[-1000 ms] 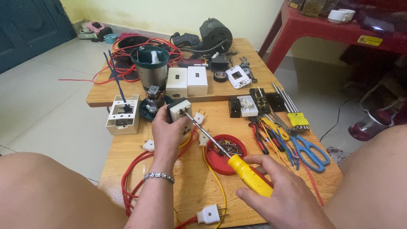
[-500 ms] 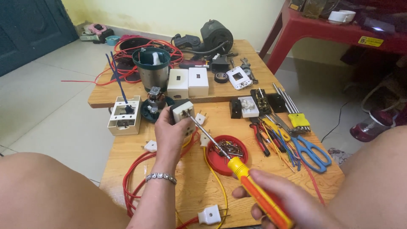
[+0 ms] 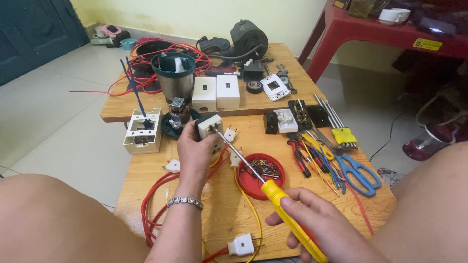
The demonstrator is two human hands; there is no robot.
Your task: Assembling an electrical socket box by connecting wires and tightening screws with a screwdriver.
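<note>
My left hand (image 3: 196,155) grips a small white socket box (image 3: 211,126) above the near wooden table (image 3: 156,170), with red and yellow wires (image 3: 156,195) trailing from it. My right hand (image 3: 325,229) holds a screwdriver with a yellow and red handle (image 3: 288,215). Its metal shaft (image 3: 234,151) slants up to the left and the tip rests on the face of the socket box. Just right of my left hand sits a red lid (image 3: 261,175) holding several small screws.
Pliers (image 3: 298,155), blue scissors (image 3: 358,173) and loose wire ends lie to the right. White plugs (image 3: 241,244) lie near the front edge. The far table holds a green-rimmed metal can (image 3: 173,78), white switch boxes (image 3: 216,91), a dark motor (image 3: 248,34) and red cable. A red plastic table (image 3: 370,34) stands behind.
My right hand has slid down the screwdriver handle toward its end and dropped lower. The tip stays at the socket box. My left hand has barely moved.
</note>
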